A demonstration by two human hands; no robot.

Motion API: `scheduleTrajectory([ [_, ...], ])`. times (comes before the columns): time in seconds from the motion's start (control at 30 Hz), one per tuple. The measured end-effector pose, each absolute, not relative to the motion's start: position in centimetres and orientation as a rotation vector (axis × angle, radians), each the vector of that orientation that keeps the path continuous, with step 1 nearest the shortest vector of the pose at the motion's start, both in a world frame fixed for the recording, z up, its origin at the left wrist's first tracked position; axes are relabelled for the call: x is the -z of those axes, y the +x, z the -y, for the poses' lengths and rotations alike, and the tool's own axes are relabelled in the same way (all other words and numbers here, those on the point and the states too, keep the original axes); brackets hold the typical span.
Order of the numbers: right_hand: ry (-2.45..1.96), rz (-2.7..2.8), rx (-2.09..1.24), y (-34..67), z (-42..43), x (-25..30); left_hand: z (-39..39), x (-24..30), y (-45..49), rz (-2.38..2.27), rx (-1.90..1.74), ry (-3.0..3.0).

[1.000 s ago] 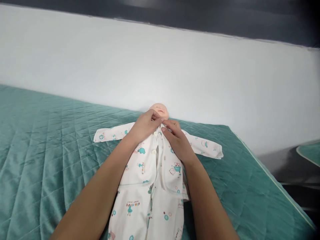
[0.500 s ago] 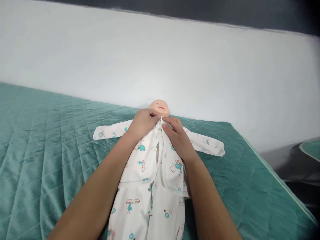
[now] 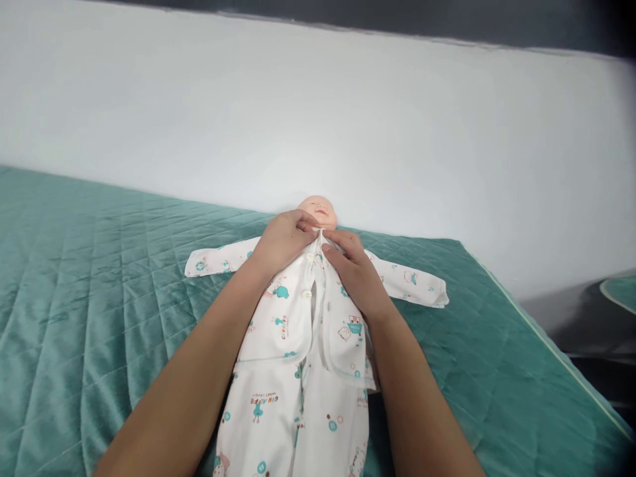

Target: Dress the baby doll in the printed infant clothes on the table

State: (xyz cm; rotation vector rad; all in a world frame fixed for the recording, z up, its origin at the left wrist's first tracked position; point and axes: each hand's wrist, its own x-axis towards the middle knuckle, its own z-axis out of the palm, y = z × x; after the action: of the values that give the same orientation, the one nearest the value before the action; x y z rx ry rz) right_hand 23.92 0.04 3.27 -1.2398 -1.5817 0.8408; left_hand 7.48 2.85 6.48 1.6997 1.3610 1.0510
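A baby doll lies on its back, its head by the wall. It is dressed in a white printed jacket with sleeves spread to both sides, over matching trousers. At the neckline my left hand pinches one front edge of the jacket. My right hand pinches the opposite edge just beside it, so the two edges meet under the doll's chin. Below, the front hangs apart, with buttons showing on the left edge. My fingers hide the top fastening.
A green quilted cover spreads under the doll, with its piped edge running down on the right. Behind stands a white wall with a dark band on top. Another green padded piece shows at far right.
Both hands keep their pinch at the neckline with barely any movement. The view has shifted very slightly.
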Motion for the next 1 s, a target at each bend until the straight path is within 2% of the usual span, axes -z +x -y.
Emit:
scheduleTrajectory([
  [1.0,-1.280,1.562,-0.940,24.40,0.32,-4.08,-2.79,-6.28,7.63,-1.329,-1.066,1.754],
])
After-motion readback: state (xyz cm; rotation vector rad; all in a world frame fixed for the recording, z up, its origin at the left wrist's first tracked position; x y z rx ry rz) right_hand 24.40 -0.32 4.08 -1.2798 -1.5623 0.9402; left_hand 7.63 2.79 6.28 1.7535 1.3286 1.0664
